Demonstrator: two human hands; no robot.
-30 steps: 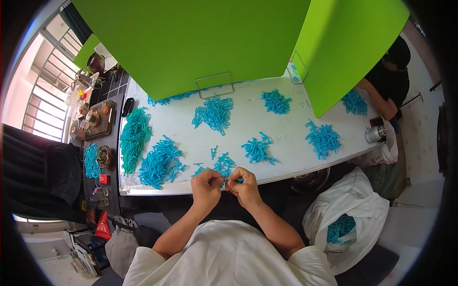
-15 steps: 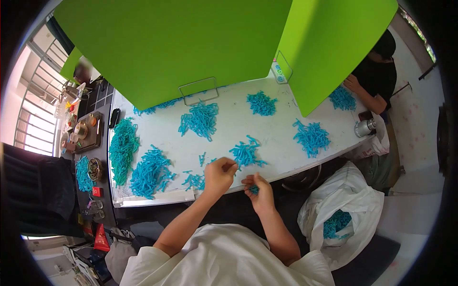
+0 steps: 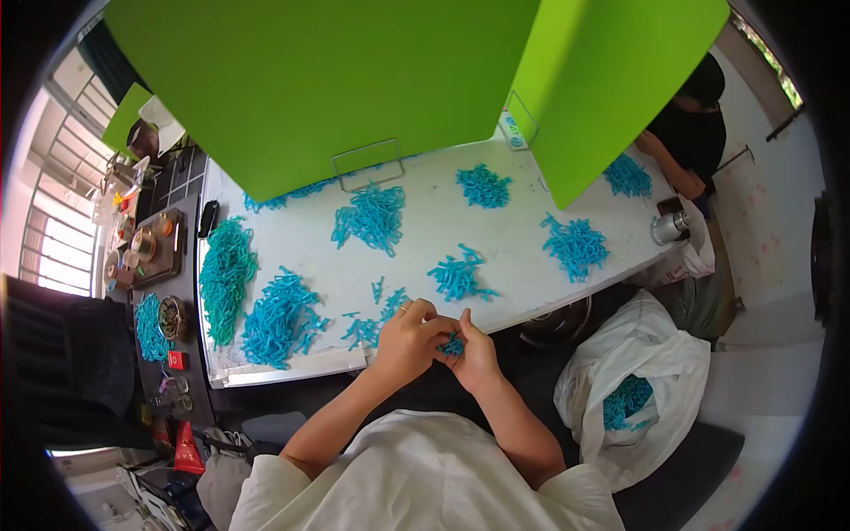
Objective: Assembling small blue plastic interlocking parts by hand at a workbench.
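- First, at far left, see a long greenish heap (image 3: 228,281) on the white table (image 3: 434,221), made up of small slim pieces.
- Next, find a bright blue heap (image 3: 282,319), with loose blue bits (image 3: 361,332) just beside it.
- Near the middle, note the left hand (image 3: 407,347), fingers bent inward; cannot tell whether pinching anything.
- Just beside it, see the right hand (image 3: 478,361), curled around a clump of blue pieces (image 3: 453,344) at the table's front edge, thumb raised.
- Judging by looks, probably light, bendy and hard to break, perhaps slick, apt to tangle or slip from a loose palm; best taken singly, by one end, between thumb and fingertip.
- Farther right, find another blue heap (image 3: 575,248), then a white sack (image 3: 677,354) beside the table, with a blue tangle (image 3: 626,403) inside.
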